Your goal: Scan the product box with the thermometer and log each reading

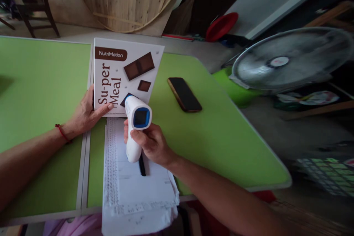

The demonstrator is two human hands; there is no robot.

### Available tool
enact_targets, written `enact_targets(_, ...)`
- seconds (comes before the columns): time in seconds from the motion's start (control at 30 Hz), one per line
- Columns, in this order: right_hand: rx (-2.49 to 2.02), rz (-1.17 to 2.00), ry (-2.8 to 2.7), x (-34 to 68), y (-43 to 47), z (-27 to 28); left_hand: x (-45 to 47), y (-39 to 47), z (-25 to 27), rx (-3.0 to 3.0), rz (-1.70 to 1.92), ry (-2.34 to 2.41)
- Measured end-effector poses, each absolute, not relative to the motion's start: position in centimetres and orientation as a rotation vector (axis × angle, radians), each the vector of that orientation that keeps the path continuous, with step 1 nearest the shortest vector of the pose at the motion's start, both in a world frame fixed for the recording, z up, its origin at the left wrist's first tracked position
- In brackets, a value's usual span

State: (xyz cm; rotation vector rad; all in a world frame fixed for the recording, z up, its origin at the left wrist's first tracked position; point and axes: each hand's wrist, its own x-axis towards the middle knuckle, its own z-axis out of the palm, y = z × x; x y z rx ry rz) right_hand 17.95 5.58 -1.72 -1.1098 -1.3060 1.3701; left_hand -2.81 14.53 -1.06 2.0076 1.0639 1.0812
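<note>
My left hand [87,113] grips the lower left corner of a white NutriMotion Su-per Meal box [118,75], thumb on its front. The box stands upright, its printed face toward me. In my right hand [151,140] is a white infrared thermometer [134,151], with fingers wrapped round its handle. Its blue-framed screen [141,118] faces me and looks dark; its front end points at the lower part of the box. Below the thermometer, a black pen [142,166] lies on a stack of written papers [124,191], partly hidden by the handle.
A phone [184,94] lies face up on the green table [221,143], right of the box. A seam with pale edging [83,169] divides the tabletop. Past the right edge stand a round fan [293,59] and a green bucket [238,92].
</note>
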Motion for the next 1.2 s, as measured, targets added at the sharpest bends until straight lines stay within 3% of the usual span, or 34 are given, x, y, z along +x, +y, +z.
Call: enact_targets(1.2,-1.035,1.387,-1.369,18.4,5.9,-0.9,-3.1,14.5,-0.9,1.932,1.124,1.039)
